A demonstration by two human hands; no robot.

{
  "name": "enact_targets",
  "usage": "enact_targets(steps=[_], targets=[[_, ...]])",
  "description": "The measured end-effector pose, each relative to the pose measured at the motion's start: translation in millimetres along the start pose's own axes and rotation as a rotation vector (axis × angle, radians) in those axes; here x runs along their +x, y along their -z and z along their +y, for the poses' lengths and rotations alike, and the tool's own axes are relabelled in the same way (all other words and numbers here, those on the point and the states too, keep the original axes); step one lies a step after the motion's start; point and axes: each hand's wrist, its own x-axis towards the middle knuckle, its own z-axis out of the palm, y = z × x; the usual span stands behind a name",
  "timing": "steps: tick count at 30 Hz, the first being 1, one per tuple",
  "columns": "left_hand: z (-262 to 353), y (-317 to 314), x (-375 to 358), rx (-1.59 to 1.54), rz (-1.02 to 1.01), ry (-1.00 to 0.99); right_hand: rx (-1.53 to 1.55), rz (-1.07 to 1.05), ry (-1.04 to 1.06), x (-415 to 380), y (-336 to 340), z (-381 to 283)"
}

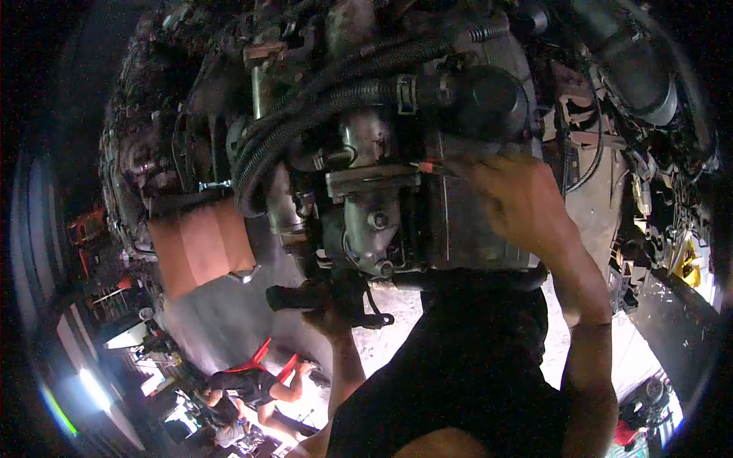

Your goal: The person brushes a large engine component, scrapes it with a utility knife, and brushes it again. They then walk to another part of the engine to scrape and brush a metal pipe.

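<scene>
A large engine (374, 221) fills the upper middle of the head view. My right hand (515, 195) reaches over its right side. The fingers close on a slim tool with a red part (430, 166), whose thin tip points left at the joint of a metal flange (366, 182). What kind of tool it is does not show clearly. Lower down, my left hand (328, 314) is wrapped round a dark, tube-like object (294, 298) below the engine's metal housing. Shadow hides most of those fingers.
Black corrugated hoses (305, 114) curve across the engine's top. A brown cardboard piece (202, 244) lies at left. Another person (263, 385) is at lower left, beside red-edged gear. Dark machinery and cables (592, 153) stand along the right. A yellow object (689, 263) is farther right.
</scene>
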Motion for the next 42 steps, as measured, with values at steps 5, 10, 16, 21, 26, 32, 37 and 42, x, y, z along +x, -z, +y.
enact_targets(steps=[5,10,16,21,26,32,37,42], targets=[[-11.2,2.9,0.8,-0.323,-0.047,0.046,-0.006,0.118,-0.043,8.5,-12.6,-2.8],[-26.8,20.8,9.1,-0.284,0.021,0.153,-0.095,0.057,0.069,-0.7,0.8,-6.7],[-7.2,-9.2,-1.3,-0.413,-0.111,0.028,-0.033,0.161,0.011,10.1,-11.5,-7.5],[-38.2,16.9,3.0,-0.411,-0.036,0.072,-0.044,-0.05,-0.034,2.2,5.0,-13.1],[-9.1,0.3,1.1,-0.315,-0.049,0.063,-0.057,0.033,-0.108,11.1,-14.2,-6.9],[8.9,-25.6,-4.9,-0.326,-0.103,-0.039,-0.104,-0.06,-0.028,2.3,5.4,-16.4],[4.1,-19.3,-7.5,-0.396,-0.071,0.092,-0.147,0.081,-0.011,19.7,-3.1,-21.0],[26.5,-41.9,-17.2,-0.028,0.015,-0.076,-0.072,-0.081,0.031,12.7,15.6,-20.7]])
